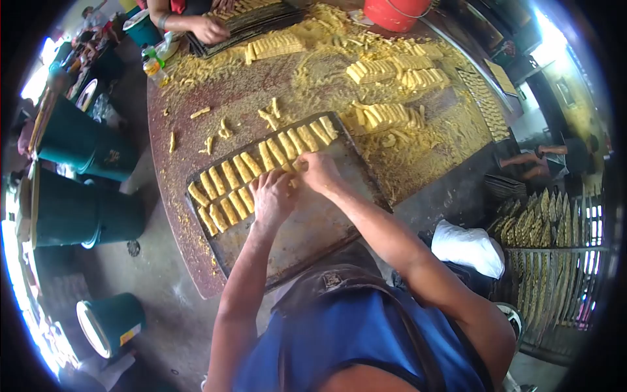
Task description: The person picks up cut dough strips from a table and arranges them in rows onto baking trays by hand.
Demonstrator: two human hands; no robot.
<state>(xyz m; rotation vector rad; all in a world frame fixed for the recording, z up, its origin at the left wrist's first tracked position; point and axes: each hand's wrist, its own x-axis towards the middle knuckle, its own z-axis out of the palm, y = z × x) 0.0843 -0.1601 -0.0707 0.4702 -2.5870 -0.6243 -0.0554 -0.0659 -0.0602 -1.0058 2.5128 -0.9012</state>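
Note:
A dark metal tray [294,235] lies at the table's near edge. Along its far side runs a full row of yellow dough sticks [245,167], with a shorter second row below it at the left. My left hand [274,195] is over the end of the second row, fingers bent downward; what they hold, if anything, is hidden. Close beside it, my right hand [316,171] has its fingertips pinched together at the edge of the first row, and I cannot make out what is between them.
Crumbs and cut dough piles [392,117] cover the table [189,117]. A co-worker's hand [210,30] is over stacked trays at the far left. A red bucket [397,13] stands at the back. Green bins [85,209] line the left; a rack [555,255] stands right.

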